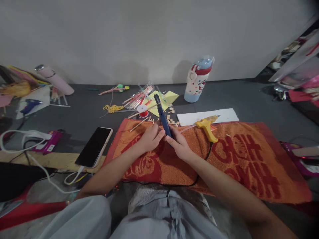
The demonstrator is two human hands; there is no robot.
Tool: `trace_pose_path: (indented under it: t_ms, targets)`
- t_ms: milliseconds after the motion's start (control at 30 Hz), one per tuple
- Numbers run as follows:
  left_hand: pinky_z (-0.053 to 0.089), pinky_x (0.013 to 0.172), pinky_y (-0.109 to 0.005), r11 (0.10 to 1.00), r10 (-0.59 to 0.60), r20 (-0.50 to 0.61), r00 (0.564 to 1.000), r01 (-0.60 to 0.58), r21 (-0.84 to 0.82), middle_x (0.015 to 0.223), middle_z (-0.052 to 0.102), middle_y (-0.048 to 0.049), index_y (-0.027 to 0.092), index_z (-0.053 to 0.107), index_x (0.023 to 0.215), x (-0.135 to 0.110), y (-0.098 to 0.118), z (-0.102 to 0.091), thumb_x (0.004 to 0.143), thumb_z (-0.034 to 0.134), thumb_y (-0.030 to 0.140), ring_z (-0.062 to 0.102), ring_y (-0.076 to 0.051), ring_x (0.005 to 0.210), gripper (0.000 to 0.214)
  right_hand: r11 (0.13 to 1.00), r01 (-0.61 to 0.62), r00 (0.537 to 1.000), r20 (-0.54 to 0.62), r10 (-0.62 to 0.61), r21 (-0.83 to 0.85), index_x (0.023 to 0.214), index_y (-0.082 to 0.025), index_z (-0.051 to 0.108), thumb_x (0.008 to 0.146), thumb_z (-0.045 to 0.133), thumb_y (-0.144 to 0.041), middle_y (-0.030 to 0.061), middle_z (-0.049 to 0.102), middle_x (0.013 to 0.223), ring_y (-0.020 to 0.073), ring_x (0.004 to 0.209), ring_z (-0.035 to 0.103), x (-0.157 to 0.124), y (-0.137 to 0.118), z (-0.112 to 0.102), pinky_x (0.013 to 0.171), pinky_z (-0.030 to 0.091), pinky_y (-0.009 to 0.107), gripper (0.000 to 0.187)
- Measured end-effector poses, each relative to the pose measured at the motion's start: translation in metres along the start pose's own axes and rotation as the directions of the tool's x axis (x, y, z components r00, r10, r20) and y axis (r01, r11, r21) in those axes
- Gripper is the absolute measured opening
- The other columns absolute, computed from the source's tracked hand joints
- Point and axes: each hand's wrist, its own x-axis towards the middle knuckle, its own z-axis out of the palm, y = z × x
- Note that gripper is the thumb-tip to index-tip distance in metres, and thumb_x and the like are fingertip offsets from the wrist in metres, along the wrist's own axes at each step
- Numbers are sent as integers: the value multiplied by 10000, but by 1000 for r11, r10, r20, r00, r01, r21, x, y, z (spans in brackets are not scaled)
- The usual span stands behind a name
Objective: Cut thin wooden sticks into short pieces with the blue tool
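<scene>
My right hand [181, 144] is closed around the lower end of a dark blue hand tool [163, 120], which looks like pliers. From the other side my left hand [151, 136] grips the same end, its thumb against the handle. The tool points up and away from me, and its dark curved head overlaps a thin wooden stick [143, 111]; whether the jaws bite it I cannot tell. Small cut wooden pieces [170, 119] lie behind my hands. Another stick [138, 124] lies at the edge of the orange towel [189, 169].
A yellow glue gun [207, 127] rests right of my hands, partly over a white board [228, 115]. Behind stand a bottle [196, 84] and a red thread spool [143, 113] near yellow paper [171, 97]. Leftward lie a phone [94, 146], yellow string [113, 109] and a pink flask [56, 79].
</scene>
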Motion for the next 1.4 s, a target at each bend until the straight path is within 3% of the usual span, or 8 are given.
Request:
trace_pose_path:
  t_ms: [133,267,333,467,767,933,1133,1400]
  targets:
    - [489,789,-342,929,157,-142,977,-97,358,918,665,-104,150,567,1032,0,-1,-14,937,359,356,629,-206,852,308,999,-40,999,-23,40,-16,1285,-208,507,862,528,-573,91,640,1168,263,1084,581,0,4,-1,980,447,441,559]
    - [457,898,-365,819,385,-291,876,-178,546,1000,668,-122,152,573,1065,5,-5,-29,901,409,213,606,-218,981,240,994,-87,996,-20,86,-58,1281,-196,507,852,543,-560,92,637,1136,262,1032,592,0,8,-1,936,466,442,564]
    - [433,943,-393,793,402,-337,851,-139,594,1057,654,-133,151,568,1091,7,-8,-36,889,429,205,585,-235,1034,251,994,-80,997,-10,80,-79,1288,-190,500,853,543,-558,102,626,1180,270,1067,582,0,8,-1,959,450,444,571]
    - [406,991,-416,812,335,-360,871,-73,580,1150,626,-147,140,530,1180,12,-17,-44,914,415,245,556,-251,1111,308,988,-49,998,34,55,-150,1292,-184,496,867,524,-544,112,630,1204,283,1106,576,-1,3,-2,985,434,445,558]
    - [476,785,-327,953,116,-255,960,-36,300,926,640,-87,158,584,965,17,-35,-50,924,399,273,601,-200,871,222,945,15,989,143,33,-326,1287,-136,501,873,508,-524,154,645,1173,315,1091,602,-3,-4,-3,947,470,466,568]
    - [465,579,-260,1000,-25,-203,979,24,-7,765,603,-32,167,579,862,18,-37,-52,936,403,363,541,-121,588,273,937,8,988,147,47,-349,1277,-145,509,863,517,-543,151,651,1156,315,1075,613,-4,-7,-4,934,481,466,574]
    - [326,408,-206,896,-214,-71,974,167,-410,643,568,18,166,604,958,22,-31,-59,805,613,513,421,-57,422,380,946,-26,984,156,80,-324,1204,-177,553,823,576,-568,121,662,1106,325,1074,610,-3,-8,-8,921,494,478,547]
    - [180,375,-220,777,-230,-17,973,173,-605,664,592,12,167,642,905,23,-24,-69,651,771,486,272,-12,377,427,952,1,977,204,64,-306,1211,-187,553,786,633,-566,108,653,1124,328,1080,602,-4,-4,-13,910,502,470,575]
